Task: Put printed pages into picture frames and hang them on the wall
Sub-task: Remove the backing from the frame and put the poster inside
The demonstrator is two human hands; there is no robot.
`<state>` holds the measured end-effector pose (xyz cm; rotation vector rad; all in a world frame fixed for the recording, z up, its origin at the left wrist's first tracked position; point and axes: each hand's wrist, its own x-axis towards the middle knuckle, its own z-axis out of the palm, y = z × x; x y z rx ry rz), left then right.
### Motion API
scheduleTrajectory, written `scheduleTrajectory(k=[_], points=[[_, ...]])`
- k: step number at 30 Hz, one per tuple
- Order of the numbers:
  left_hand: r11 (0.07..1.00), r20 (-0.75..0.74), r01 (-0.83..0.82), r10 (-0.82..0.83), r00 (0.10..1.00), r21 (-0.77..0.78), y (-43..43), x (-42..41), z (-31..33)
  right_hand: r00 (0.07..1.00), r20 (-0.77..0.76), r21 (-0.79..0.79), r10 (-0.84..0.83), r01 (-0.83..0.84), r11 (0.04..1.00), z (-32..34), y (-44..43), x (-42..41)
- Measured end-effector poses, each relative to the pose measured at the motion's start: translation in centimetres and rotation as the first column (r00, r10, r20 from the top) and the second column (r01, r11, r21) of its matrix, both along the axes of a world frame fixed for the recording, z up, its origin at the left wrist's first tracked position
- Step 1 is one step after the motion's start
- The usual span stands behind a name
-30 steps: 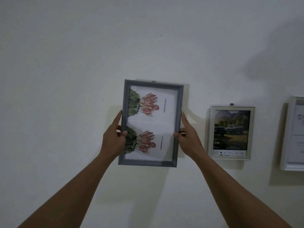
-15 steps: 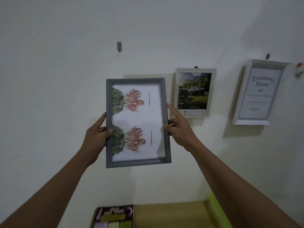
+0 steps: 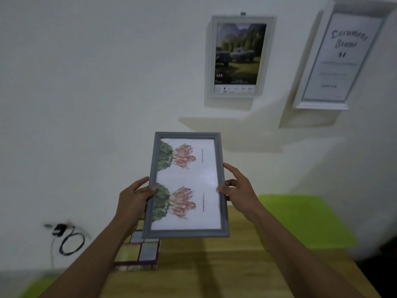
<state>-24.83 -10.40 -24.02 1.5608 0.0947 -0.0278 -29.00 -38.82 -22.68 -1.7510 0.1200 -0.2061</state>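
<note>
Your left hand (image 3: 134, 200) and right hand (image 3: 238, 190) pinch the grey frame (image 3: 186, 186) between them, thumbs in front. This grip on both sides keeps it level (the glass faces you).

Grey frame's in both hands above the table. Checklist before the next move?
1. Grip: left hand and right hand each pinch a side rail of the grey frame: ok.
2. Orientation of the printed page: flowers and caption lie sideways while the frame is held portrait: not ok.
3. Hanger on the frame's back: hidden: cannot tell.
4. Free wall hook: none in view beside the hung car picture and document frame: cannot tell.
5. Set-down room: bare wooden table right of the coloured box: ok.
</note>
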Motion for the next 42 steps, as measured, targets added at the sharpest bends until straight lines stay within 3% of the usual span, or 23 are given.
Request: scheduleTrajectory(k=[9, 17, 20, 22, 23, 28, 33, 35, 38, 42], points=[[0.969, -0.24, 0.237, -0.214, 0.947, 0.071, -1.2, -2.5, -9.6, 0.972, -0.224, 0.065, -0.065, 0.082, 0.995, -11.7, -1.6, -2.3], [0.978, -0.275, 0.191, -0.162, 0.948, 0.081, -1.8, -3.2, -14.4, 0.92, -0.389, 0.123, -0.042, 0.096, 0.988, -18.7, -1.6, -1.5], [0.966, -0.221, 0.193, -0.153, 0.963, 0.172, -2.4, -3.2, -14.6, 0.896, -0.442, -0.08, -0.053, 0.019, 0.997, -19.9, -1.0, -0.5], [0.946, -0.14, 0.186, -0.153, 0.978, 0.265, -3.2, -3.1, -14.4, 0.918, -0.389, -0.234, -0.074, -0.021, 0.972, -19.6, 0.1, 0.5], [0.932, -0.093, 0.186, -0.165, 0.982, 0.312, -3.7, -3.1, -14.1, 0.937, -0.345, -0.235, -0.061, -0.024, 0.972, -19.2, 0.7, 1.1], [0.851, 0.071, 0.2, -0.266, 0.961, 0.486, -6.9, -3.8, -12.8, 0.941, -0.332, 0.041, 0.063, -0.052, 0.998, -14.7, 4.1, 3.9], [0.853, 0.145, 0.242, -0.342, 0.928, 0.462, -9.8, -5.0, -12.4, 0.95, -0.311, 0.109, 0.016, 0.018, 0.994, -12.4, 3.0, 4.1], [0.837, 0.193, 0.231, -0.366, 0.911, 0.497, -11.1, -5.7, -12.9, 0.95, -0.311, 0.053, -0.012, 0.03, 0.998, -12.4, 1.7, 3.6], [0.816, 0.141, 0.277, -0.395, 0.908, 0.507, -12.8, -6.3, -14.6, 0.952, -0.301, -0.038, -0.046, 0.036, 0.999, -13.3, -0.2, 3.0], [0.826, 0.21, 0.092, -0.246, 0.946, 0.556, -12.7, -5.2, -17.7, 0.943, -0.332, 0.11, 0.031, 0.006, 0.994, -14.6, -3.3, 1.8]])
